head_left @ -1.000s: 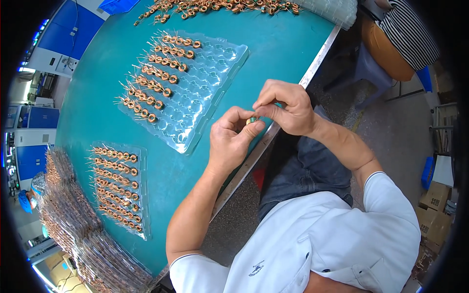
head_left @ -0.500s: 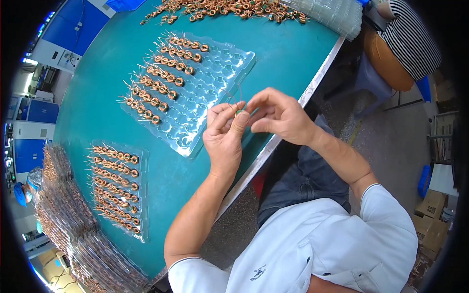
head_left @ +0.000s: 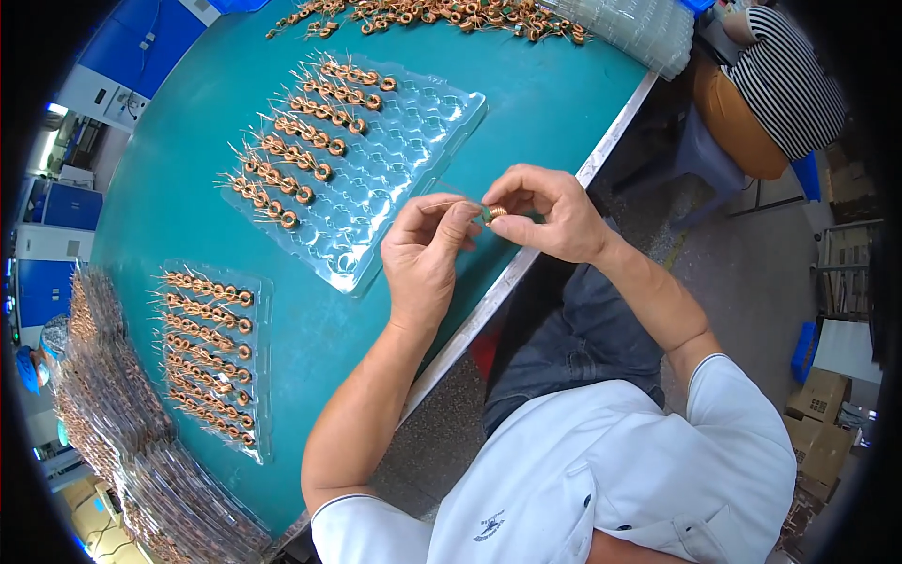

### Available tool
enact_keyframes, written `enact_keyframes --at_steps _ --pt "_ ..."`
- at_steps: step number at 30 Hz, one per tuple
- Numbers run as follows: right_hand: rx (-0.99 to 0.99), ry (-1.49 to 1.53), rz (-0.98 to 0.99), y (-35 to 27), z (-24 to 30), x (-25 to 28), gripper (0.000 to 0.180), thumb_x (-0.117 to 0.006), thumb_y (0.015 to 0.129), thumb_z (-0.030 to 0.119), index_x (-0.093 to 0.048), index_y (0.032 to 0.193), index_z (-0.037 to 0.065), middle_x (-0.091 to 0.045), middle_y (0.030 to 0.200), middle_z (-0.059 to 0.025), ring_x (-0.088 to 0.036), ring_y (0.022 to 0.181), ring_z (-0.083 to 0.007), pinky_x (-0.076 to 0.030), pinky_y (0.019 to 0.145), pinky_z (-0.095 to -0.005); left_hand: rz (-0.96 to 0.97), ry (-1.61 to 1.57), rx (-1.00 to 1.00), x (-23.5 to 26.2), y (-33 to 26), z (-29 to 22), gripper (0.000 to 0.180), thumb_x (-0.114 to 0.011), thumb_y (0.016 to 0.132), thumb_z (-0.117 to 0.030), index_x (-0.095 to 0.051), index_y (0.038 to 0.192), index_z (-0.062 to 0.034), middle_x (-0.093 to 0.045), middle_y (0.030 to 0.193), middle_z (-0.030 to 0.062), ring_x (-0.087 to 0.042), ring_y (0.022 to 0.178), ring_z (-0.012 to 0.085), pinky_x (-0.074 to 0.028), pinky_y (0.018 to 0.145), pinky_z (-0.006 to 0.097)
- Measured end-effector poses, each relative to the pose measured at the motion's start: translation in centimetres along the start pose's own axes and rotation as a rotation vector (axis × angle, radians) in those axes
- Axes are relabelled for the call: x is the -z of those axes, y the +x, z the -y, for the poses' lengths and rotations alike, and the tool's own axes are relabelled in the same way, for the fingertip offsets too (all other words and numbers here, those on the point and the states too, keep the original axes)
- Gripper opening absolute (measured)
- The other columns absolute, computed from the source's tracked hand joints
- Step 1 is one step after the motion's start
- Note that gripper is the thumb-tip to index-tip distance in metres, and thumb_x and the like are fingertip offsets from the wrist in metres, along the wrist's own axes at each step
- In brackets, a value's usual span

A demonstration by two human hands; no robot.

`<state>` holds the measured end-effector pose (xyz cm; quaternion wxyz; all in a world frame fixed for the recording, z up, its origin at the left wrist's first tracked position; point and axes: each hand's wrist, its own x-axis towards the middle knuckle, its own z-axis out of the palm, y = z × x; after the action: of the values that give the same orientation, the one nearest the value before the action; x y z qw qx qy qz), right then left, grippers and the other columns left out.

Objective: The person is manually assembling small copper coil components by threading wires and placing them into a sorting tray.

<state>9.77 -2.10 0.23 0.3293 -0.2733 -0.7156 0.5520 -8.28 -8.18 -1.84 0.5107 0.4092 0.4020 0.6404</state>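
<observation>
Over the table's near edge, my right hand (head_left: 550, 216) pinches a small copper-wound toroid coil (head_left: 496, 213) between thumb and fingers. My left hand (head_left: 423, 249) is closed at the coil's left side, its thumb and forefinger pressed on the thin wire leads. A lead sticks out leftward past these fingers; their exact hold is partly hidden. Just beyond my hands lies a clear plastic tray (head_left: 413, 155) with moulded pockets. Rows of similar coils (head_left: 310, 122) stand in its left part, wire leads pointing left.
A second clear tray (head_left: 264, 376) with coils lies at lower left, beside tall stacks of filled trays (head_left: 122, 385). Loose coils (head_left: 451, 13) are heaped along the far side, near stacked clear trays (head_left: 639, 33). A person in a striped top (head_left: 785, 80) sits at right.
The coil has passed from my left fingertips into my right hand's pinch. My left fingers have shifted onto its leads, which pointed up before and now point left.
</observation>
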Motion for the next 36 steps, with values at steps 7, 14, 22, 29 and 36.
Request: enact_keyframes --at_steps 7,14,22,29,36 --pt "0.277 -0.277 -0.069 -0.1 -1.0 -0.3 0.019 -0.073 0.082 0.001 -0.065 0.099 -0.001 -0.065 0.089 -0.0089 -0.064 0.078 -0.0142 -0.053 0.069 -0.0263 -0.006 -0.061 0.148 0.7 0.0 0.0 0.014 -0.065 0.094 -0.013 -0.062 0.095 0.001 -0.069 0.089 0.0129 -0.065 0.072 0.0136 -0.051 0.059 0.024" --pt "0.218 -0.231 -0.053 -0.6 -1.5 0.1 0.018 -0.073 0.081 -0.001 -0.066 0.098 -0.002 -0.064 0.088 -0.0094 -0.062 0.075 -0.0145 -0.049 0.064 -0.0252 0.052 -0.107 0.146 0.7 0.1 0.3 0.016 -0.063 0.095 -0.013 -0.062 0.098 0.0026 -0.07 0.092 0.0168 -0.066 0.072 0.016 -0.055 0.061 0.026" --pt "0.128 -0.1 0.064 -0.4 -2.0 1.4 0.013 -0.07 0.084 0.003 -0.066 0.095 -0.002 -0.061 0.088 -0.0066 -0.056 0.076 -0.0113 -0.045 0.064 -0.0235 0.024 0.004 0.126 0.0 -0.3 -0.1 0.019 -0.06 0.097 -0.014 -0.063 0.106 0.0032 -0.071 0.093 0.0169 -0.069 0.074 0.0195 -0.059 0.064 0.028" --pt "0.079 -0.028 0.101 -0.8 -1.8 2.5 0.012 -0.068 0.082 0.0 -0.066 0.095 -0.001 -0.06 0.086 -0.0052 -0.056 0.075 -0.0113 -0.045 0.065 -0.0243 0.069 0.183 0.13 -0.4 -0.5 -0.2 0.017 -0.059 0.098 -0.012 -0.062 0.101 0.0042 -0.07 0.087 0.0149 -0.069 0.073 0.0185 -0.059 0.063 0.028" --pt "0.021 -0.24 0.197 0.1 1.1 3.2 0.013 -0.069 0.081 0.003 -0.067 0.093 0.001 -0.063 0.077 -0.0034 -0.06 0.068 -0.0118 -0.047 0.06 -0.0257 0.035 0.083 0.157 -0.3 -0.3 0.1 0.018 -0.057 0.099 -0.012 -0.059 0.106 0.0049 -0.069 0.089 0.0157 -0.068 0.074 0.0181 -0.058 0.065 0.029"
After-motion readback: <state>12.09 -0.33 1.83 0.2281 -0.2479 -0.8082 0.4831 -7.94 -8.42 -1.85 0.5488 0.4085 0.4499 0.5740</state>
